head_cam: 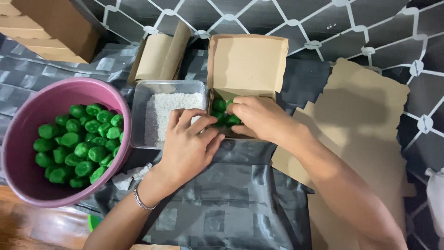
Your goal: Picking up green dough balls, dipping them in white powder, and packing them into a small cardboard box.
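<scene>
Both hands meet at a small open cardboard box [247,69]: the right hand [259,118] curls over green balls [221,111] inside it, fingers closed around at least one, though the hand hides how many the box holds. The left hand [189,146] lies loose and flat on the box's near left corner, touching a clear tub of white grains [162,115]. Further left, a pink bowl [27,176] holds many more green balls, its edge cut off. Flat cardboard sheets [365,120] lie right.
</scene>
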